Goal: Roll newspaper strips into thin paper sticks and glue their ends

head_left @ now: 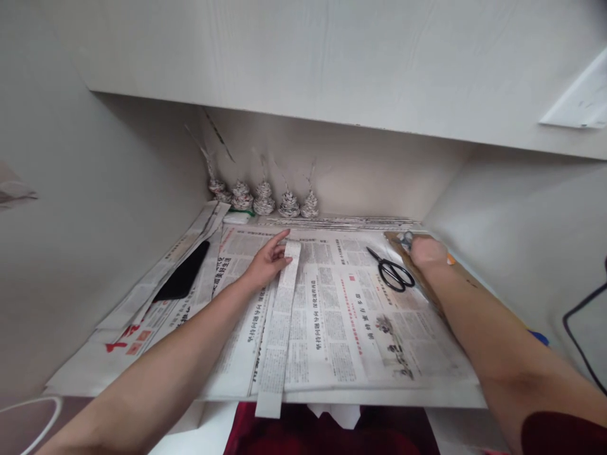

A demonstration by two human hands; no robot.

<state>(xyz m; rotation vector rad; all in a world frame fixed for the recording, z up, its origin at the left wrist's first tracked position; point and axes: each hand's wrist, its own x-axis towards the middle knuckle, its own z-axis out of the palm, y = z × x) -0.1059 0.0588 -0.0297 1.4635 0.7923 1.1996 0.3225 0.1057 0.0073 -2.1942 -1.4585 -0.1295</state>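
Observation:
My left hand (270, 260) is at the top end of a long newspaper strip (277, 341), its thumb on the strip's edge, the other fingers partly curled and the index finger pointing away. The strip runs towards me and hangs past the table's front edge. At the right, my right hand (428, 254) is closed over a brown board (396, 243). Beside its fingers shows a small grey-and-white object (406, 240), and an orange piece (451, 258) sticks out on the other side; what the fist holds is hidden. Black-handled scissors (393, 273) lie left of that hand.
Newspaper sheets (332, 328) cover the table. Several woven paper gourd shapes (264, 201) stand along the back wall, beside a row of thin rolled paper sticks (351, 224). A black phone-like slab (183, 278) and more strips (165, 256) lie left. A shelf panel (303, 63) overhangs the back.

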